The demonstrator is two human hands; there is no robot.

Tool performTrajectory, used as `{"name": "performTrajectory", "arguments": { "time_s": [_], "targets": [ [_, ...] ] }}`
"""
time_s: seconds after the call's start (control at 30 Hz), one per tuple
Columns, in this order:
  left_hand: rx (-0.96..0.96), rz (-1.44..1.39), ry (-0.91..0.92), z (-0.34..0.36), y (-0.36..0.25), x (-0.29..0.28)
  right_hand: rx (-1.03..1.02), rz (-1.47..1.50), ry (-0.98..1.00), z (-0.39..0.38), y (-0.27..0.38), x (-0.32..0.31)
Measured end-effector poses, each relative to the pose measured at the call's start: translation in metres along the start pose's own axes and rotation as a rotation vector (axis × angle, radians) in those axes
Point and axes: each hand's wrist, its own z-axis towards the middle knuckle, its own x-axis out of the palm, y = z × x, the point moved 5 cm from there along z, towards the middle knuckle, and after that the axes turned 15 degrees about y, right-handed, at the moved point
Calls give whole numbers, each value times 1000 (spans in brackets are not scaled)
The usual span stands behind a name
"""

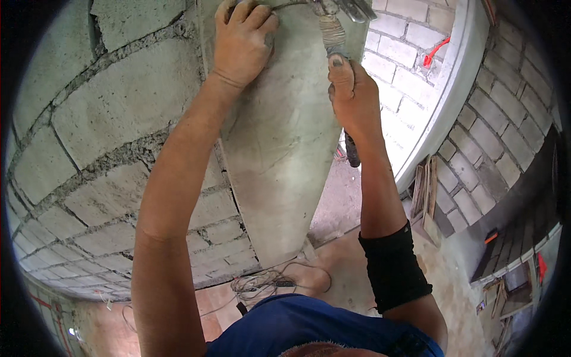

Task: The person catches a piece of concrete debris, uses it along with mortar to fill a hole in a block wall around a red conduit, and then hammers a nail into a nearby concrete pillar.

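Observation:
My right hand (355, 95) grips a hammer (332, 35) with cord wound round its handle; the thumb lies along the handle. The dark end of the handle hangs below the fist, and the metal head is at the top edge, partly out of view. On the left, my left hand (245, 38) is raised against the smooth grey concrete column (285, 143). Its fingers are curled in, and whatever they hold is hidden. A thin dark strand runs near the top edge between that hand and the hammer head.
Rough grey block wall (119, 101) adjoins the column on the left. To the right is a bright opening with a pale frame (443, 101), and a red pipe piece (436, 52) beyond. Tangled cable (267, 284) lies on the floor; wooden boards (423, 190) lean at right.

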Motion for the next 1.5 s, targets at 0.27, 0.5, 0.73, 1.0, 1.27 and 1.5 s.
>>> {"name": "performTrajectory", "arguments": {
  "time_s": [0.27,0.5,0.73,1.0,1.27,1.5],
  "targets": [
    [6,-4,156,-7,-4,5,17,9,2,-7,-12,-1],
    [7,-34,184,-9,2,4,-121,74,-109,-13,-1,4],
    [-3,-54,161,-3,-9,6,-133,-104,-141,11,-26,11],
    [6,-47,94,-1,-9,-4,-218,-181,-222,-3,-32,14],
    [-15,28,201,-8,-3,2,-81,-51,-160,-7,-20,12],
    [-52,-56,157,-16,-1,-2,-111,-110,24,27,-27,14]
  ]
}}
